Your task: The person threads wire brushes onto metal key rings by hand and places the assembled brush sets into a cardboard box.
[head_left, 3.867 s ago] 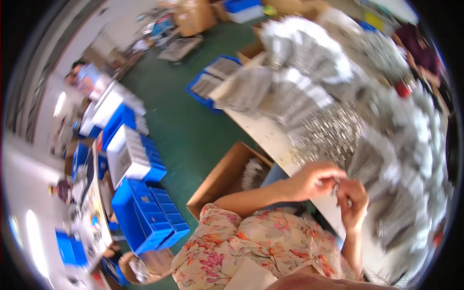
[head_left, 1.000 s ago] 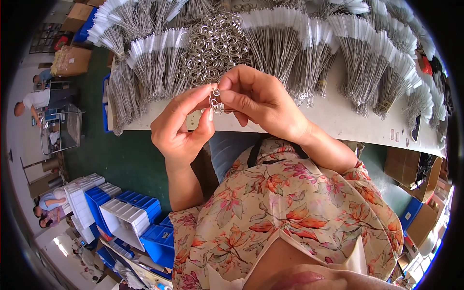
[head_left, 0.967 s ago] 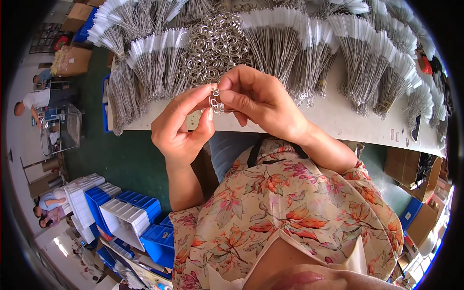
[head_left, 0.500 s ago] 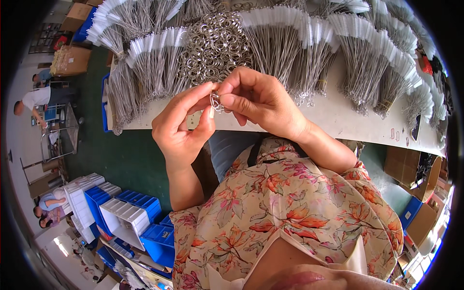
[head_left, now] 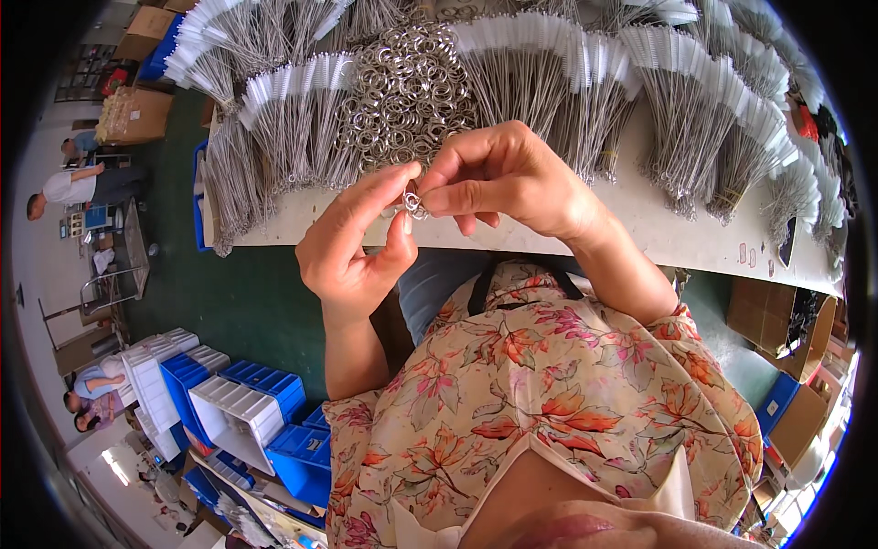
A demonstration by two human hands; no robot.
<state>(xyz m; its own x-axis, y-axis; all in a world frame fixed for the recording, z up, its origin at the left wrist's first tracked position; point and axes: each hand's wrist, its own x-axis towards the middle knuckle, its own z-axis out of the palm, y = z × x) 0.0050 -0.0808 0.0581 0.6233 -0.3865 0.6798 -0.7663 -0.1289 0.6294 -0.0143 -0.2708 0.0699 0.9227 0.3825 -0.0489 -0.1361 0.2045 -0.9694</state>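
- Left hand point(head_left: 352, 252) raised in front of the bench point(head_left: 585, 229) edge, palm turned toward the right; thumb and forefinger tips drawn together in a pinching grip on a small metal ring point(head_left: 412, 201).
- Right hand point(head_left: 508, 178) meets it from the other side; its thumb and forefinger likewise pressed together on the same ring, the other fingers curled beneath.
- The ring sits between the two sets of fingertips, held in the air just above the near edge of the bench, not touching it. Whether anything is threaded on it is too small to tell.
- Directly behind the hands, on the bench: a heap of loose metal rings point(head_left: 402, 87), shiny, piled on one another.
- Either side of the heap, and along the far part of the bench: bundles of thin wire brushes point(head_left: 695, 119) with white tips, fanned out in rows.
- Person wears a floral top point(head_left: 549, 403), seen from above.
- Floor to the lower left: blue plastic bins point(head_left: 265, 403), some with white trays in them.
- Cardboard boxes point(head_left: 137, 114) at upper left; other people point(head_left: 78, 183) at the far left, well apart from the bench.
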